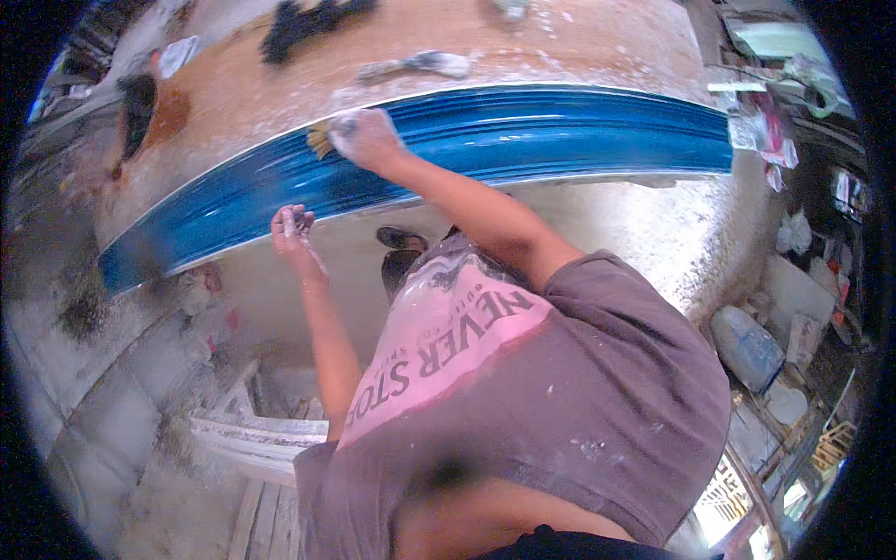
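A long, glossy blue ribbed mould (523, 135) lies across the table in front of me, its length bowed by the lens. My right hand (371, 140), dusted white, is closed around a brush (319, 140). The brush's tan bristles point left and sit over the mould's ribbed surface, left of its middle. Closer to me, my left hand (295, 231) hovers by the mould's near edge. Its whitened fingers are curled in, and whatever they may hold is hidden.
Behind the mould, a brown board (560, 42) is speckled white and carries a whitish elongated tool (415, 65) and a dark object (313, 26). To the right stands a blue plastic drum (747, 347) among clutter. Whitened wooden planks (257, 439) are at lower left.
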Tool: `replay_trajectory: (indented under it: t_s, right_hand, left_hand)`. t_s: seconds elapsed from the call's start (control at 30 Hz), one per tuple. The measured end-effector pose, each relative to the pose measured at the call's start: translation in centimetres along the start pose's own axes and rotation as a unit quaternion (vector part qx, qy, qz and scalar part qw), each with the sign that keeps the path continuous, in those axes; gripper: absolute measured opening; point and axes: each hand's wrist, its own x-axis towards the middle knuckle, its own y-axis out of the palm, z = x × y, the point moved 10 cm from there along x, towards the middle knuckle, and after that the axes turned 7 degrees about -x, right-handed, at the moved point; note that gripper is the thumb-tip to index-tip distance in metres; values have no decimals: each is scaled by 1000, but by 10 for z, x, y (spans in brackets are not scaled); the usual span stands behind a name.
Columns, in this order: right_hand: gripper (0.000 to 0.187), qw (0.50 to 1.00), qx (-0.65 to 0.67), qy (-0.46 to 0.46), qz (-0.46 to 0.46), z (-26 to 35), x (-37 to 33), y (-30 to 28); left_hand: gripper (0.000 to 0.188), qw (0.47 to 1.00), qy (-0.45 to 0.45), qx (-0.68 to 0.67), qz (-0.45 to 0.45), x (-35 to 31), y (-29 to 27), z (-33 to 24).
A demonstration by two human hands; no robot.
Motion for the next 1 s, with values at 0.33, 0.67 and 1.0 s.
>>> replay_trajectory:
  t_s: [0.33,0.67,1.0]
  right_hand:
    - [23,908,-202,308,-198,-386,-186,-493]
    - [7,978,-62,-1,-200,-229,-157,-327]
    - [4,875,-289,158,-355,-450,-246,-593]
  left_hand:
    - [18,997,-40,13,63,-93,215,40]
    - [15,982,-43,83,167,-150,339,73]
    - [14,969,-48,123,209,-163,369,85]
